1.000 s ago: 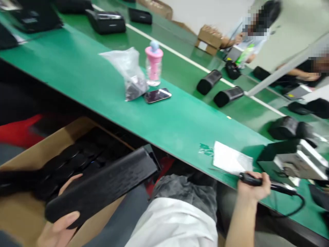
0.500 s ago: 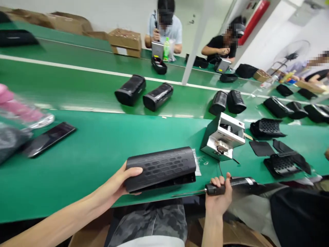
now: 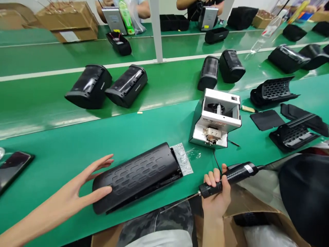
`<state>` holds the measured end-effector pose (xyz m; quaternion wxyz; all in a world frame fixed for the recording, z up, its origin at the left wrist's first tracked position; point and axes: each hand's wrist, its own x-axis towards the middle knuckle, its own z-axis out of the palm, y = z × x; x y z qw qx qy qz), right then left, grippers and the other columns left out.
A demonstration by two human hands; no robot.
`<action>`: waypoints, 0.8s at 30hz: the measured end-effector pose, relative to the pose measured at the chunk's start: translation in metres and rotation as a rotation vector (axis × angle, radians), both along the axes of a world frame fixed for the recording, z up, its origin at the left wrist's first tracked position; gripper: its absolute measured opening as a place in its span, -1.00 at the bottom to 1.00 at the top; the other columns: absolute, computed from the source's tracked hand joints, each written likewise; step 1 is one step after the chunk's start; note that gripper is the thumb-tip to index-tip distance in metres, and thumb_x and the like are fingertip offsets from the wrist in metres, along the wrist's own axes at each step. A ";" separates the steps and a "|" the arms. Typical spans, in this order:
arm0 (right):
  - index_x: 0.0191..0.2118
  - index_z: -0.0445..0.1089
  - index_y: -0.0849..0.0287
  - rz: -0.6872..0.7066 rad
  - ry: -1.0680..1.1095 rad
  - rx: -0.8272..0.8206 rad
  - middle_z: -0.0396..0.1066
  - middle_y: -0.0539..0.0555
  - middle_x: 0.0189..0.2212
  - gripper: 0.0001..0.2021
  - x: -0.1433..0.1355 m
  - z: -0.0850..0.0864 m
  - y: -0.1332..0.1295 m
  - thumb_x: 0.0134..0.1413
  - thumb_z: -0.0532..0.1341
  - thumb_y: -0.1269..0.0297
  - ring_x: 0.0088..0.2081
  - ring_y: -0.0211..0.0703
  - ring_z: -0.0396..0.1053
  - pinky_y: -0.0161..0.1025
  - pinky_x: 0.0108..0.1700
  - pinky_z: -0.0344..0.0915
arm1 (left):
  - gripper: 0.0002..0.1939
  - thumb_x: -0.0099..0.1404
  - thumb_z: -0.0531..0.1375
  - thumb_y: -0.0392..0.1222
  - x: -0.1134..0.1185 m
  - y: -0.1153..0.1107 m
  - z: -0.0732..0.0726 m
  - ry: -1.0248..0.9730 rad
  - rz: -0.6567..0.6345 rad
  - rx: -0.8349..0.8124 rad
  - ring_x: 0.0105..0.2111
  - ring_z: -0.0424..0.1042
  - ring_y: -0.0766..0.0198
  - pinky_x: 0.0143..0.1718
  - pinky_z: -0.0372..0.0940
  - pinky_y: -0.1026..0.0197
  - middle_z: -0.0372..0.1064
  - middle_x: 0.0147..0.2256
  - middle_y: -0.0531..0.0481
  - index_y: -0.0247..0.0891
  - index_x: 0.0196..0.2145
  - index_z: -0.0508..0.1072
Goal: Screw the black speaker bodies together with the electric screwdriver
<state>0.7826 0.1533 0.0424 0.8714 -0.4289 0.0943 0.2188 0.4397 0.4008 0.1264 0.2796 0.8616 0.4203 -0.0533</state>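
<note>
A black perforated housing (image 3: 138, 175), which looks like a speaker shell, lies slantwise on the green work mat with a gap along its lower side. My left hand (image 3: 84, 183) is at its left end, open, with the thumb touching the shell and the other fingers spread above its far edge. In my right hand (image 3: 216, 192) is a black electric screwdriver (image 3: 238, 175), gripped round its front part, its long thin bit pointing left over the mat's near edge. A silvery plastic bag (image 3: 183, 159) sticks out beside the shell's right end.
A white-and-black screw feeder (image 3: 217, 118) stands beyond my right hand. Perforated shell parts (image 3: 295, 132) lie at the right, a phone (image 3: 15, 168) at the left. Black speaker-like units (image 3: 89, 85) stand on the green belt. Co-workers sit across; an open carton (image 3: 257, 206) is below right.
My left hand has set the housing down on the mat and loosened its fingers. My right hand still holds the electric screwdriver. The view has shifted lower and closer.
</note>
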 end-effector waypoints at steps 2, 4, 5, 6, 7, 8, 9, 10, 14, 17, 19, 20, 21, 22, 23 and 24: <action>0.06 0.47 0.02 -0.007 0.003 0.002 -0.02 -0.17 -0.40 -0.53 -0.001 0.000 0.000 0.09 0.55 0.09 -0.48 -0.29 -0.07 -0.40 -0.48 0.22 | -0.07 0.46 0.25 0.38 0.022 -0.003 0.010 0.017 -0.105 0.086 0.41 0.47 -0.19 0.12 0.67 -0.06 0.25 0.55 0.04 0.27 0.64 0.02; 0.05 0.48 0.02 -0.015 0.009 -0.001 -0.02 -0.17 -0.41 -0.55 -0.002 0.001 0.001 0.09 0.55 0.10 -0.48 -0.30 -0.07 -0.41 -0.48 0.21 | 0.06 0.39 0.33 0.42 0.052 -0.012 0.012 -0.018 -0.279 0.212 0.42 0.45 -0.30 0.23 0.60 -0.19 0.18 0.58 -0.10 0.15 0.66 0.00; 0.04 0.49 0.03 -0.019 0.014 -0.003 0.00 -0.17 -0.41 -0.56 -0.002 0.001 0.001 0.09 0.55 0.11 -0.49 -0.31 -0.06 -0.41 -0.48 0.21 | 0.09 0.38 0.35 0.42 0.066 -0.018 0.010 -0.037 -0.346 0.268 0.38 0.48 -0.32 0.23 0.60 -0.21 0.19 0.57 -0.16 0.12 0.66 0.00; 0.03 0.50 0.02 -0.021 0.020 -0.005 0.01 -0.17 -0.42 -0.58 -0.001 0.001 0.001 0.09 0.54 0.11 -0.49 -0.32 -0.05 -0.40 -0.48 0.21 | 0.09 0.37 0.36 0.40 0.078 -0.024 0.007 -0.048 -0.393 0.307 0.33 0.53 -0.32 0.21 0.60 -0.20 0.22 0.55 -0.19 0.09 0.65 0.02; 0.02 0.52 0.01 -0.022 0.025 -0.008 0.03 -0.17 -0.43 -0.60 -0.001 0.001 0.001 0.10 0.53 0.10 -0.50 -0.32 -0.04 -0.39 -0.49 0.20 | 0.06 0.38 0.36 0.37 0.087 -0.028 0.004 -0.051 -0.414 0.338 0.28 0.58 -0.29 0.18 0.61 -0.17 0.27 0.53 -0.20 0.09 0.65 0.05; 0.01 0.55 -0.01 -0.018 0.030 -0.011 0.05 -0.16 -0.44 -0.63 0.000 0.001 0.001 0.09 0.52 0.11 -0.50 -0.33 -0.03 -0.37 -0.49 0.19 | 0.01 0.41 0.34 0.33 0.093 -0.032 0.001 -0.050 -0.419 0.364 0.24 0.61 -0.25 0.15 0.62 -0.13 0.30 0.50 -0.18 0.10 0.64 0.07; 0.00 0.57 -0.03 -0.011 0.033 -0.014 0.07 -0.16 -0.46 -0.65 0.000 0.001 0.001 0.07 0.50 0.14 -0.51 -0.33 -0.03 -0.34 -0.51 0.17 | -0.05 0.44 0.31 0.28 0.096 -0.034 -0.001 -0.053 -0.420 0.385 0.21 0.63 -0.21 0.14 0.62 -0.10 0.32 0.49 -0.16 0.11 0.63 0.08; -0.02 0.59 -0.05 -0.003 0.034 -0.017 0.08 -0.15 -0.47 -0.66 0.001 0.001 0.000 0.05 0.47 0.17 -0.53 -0.34 -0.03 -0.31 -0.52 0.14 | -0.09 0.46 0.27 0.25 0.097 -0.035 -0.002 -0.066 -0.423 0.407 0.18 0.65 -0.17 0.12 0.62 -0.07 0.34 0.48 -0.15 0.11 0.63 0.08; -0.07 0.62 -0.08 0.017 0.032 -0.023 0.06 -0.14 -0.51 -0.69 0.004 0.002 -0.001 0.00 0.40 0.25 -0.56 -0.34 0.00 -0.25 -0.54 0.07 | -0.14 0.51 0.20 0.22 0.092 -0.035 0.008 -0.143 -0.428 0.473 0.14 0.67 -0.13 0.06 0.61 0.00 0.36 0.46 -0.10 0.16 0.64 0.04; -0.05 0.60 -0.07 0.010 0.024 -0.024 0.06 -0.15 -0.49 -0.70 0.006 0.004 -0.002 0.04 0.40 0.24 -0.55 -0.34 0.01 -0.26 -0.53 0.10 | -0.11 0.51 0.21 0.23 0.094 -0.037 0.014 -0.169 -0.443 0.454 0.18 0.65 -0.15 0.08 0.61 0.00 0.31 0.50 -0.10 0.14 0.65 0.01; -0.05 0.60 -0.06 0.016 0.024 -0.021 0.07 -0.16 -0.50 -0.69 0.006 0.004 -0.002 0.03 0.42 0.24 -0.55 -0.34 0.01 -0.27 -0.53 0.10 | -0.12 0.54 0.17 0.22 0.096 -0.040 0.013 -0.162 -0.501 0.484 0.18 0.65 -0.17 0.08 0.63 -0.05 0.33 0.48 -0.13 0.12 0.67 -0.02; -0.06 0.59 -0.05 0.022 0.026 -0.018 0.07 -0.16 -0.50 -0.69 0.006 0.004 -0.002 0.01 0.43 0.25 -0.55 -0.34 0.01 -0.28 -0.53 0.10 | -0.13 0.55 0.15 0.20 0.096 -0.041 0.011 -0.151 -0.527 0.508 0.18 0.65 -0.19 0.07 0.63 -0.08 0.36 0.46 -0.15 0.12 0.67 -0.04; -0.07 0.59 -0.05 0.028 0.027 -0.016 0.07 -0.16 -0.50 -0.68 0.006 0.003 -0.001 -0.01 0.45 0.25 -0.55 -0.34 0.02 -0.29 -0.53 0.11 | -0.13 0.56 0.14 0.18 0.095 -0.043 0.010 -0.135 -0.542 0.531 0.19 0.64 -0.21 0.07 0.63 -0.11 0.39 0.44 -0.17 0.11 0.68 -0.06; -0.07 0.58 -0.04 0.033 0.026 -0.015 0.07 -0.16 -0.50 -0.67 0.004 0.002 0.000 -0.01 0.46 0.24 -0.55 -0.34 0.03 -0.30 -0.53 0.11 | -0.12 0.56 0.14 0.16 0.094 -0.044 0.008 -0.122 -0.547 0.547 0.19 0.64 -0.22 0.05 0.64 -0.13 0.41 0.43 -0.18 0.12 0.69 -0.08; -0.04 0.57 -0.04 0.031 0.019 -0.016 0.09 -0.16 -0.49 -0.67 0.002 0.001 0.001 0.02 0.48 0.21 -0.55 -0.34 0.03 -0.31 -0.53 0.13 | -0.12 0.56 0.15 0.15 0.092 -0.045 0.007 -0.118 -0.546 0.557 0.18 0.65 -0.23 0.03 0.65 -0.14 0.42 0.42 -0.18 0.13 0.69 -0.09; -0.01 0.56 -0.03 0.026 0.004 -0.021 0.10 -0.17 -0.49 -0.66 -0.001 0.001 0.002 0.07 0.48 0.17 -0.54 -0.34 0.03 -0.33 -0.52 0.15 | -0.11 0.54 0.16 0.17 0.090 -0.047 0.006 -0.132 -0.538 0.566 0.15 0.66 -0.24 -0.01 0.66 -0.16 0.45 0.40 -0.18 0.16 0.69 -0.07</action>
